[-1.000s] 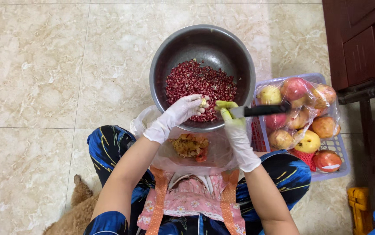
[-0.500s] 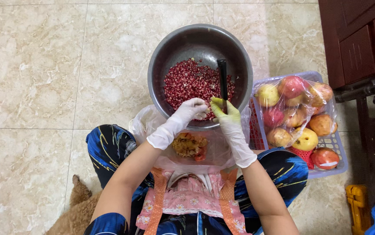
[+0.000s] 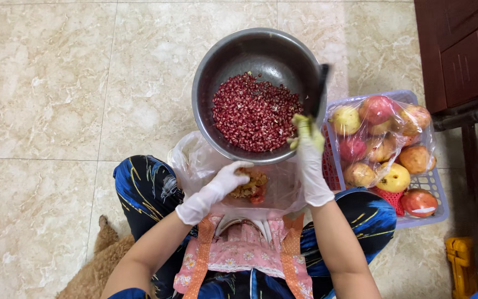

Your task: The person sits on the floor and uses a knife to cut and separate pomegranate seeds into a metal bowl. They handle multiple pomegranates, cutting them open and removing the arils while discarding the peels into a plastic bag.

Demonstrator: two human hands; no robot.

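The left hand [image 3: 225, 182], low in the middle, is closed around pomegranate peel [image 3: 248, 188] over the clear bag [image 3: 194, 163]. The right hand [image 3: 308, 147] grips a dark knife [image 3: 322, 88] by the seed-filled bowl [image 3: 216, 72]. Best to drop peel fully inside the bag and keep the blade away from fingers.

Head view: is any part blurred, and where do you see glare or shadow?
In the head view, the right hand and its dark knife are motion-blurred; the left hand and the red seeds look sharp. The metal bowl shows soft glare on its inner wall, with shadow toward its right side.
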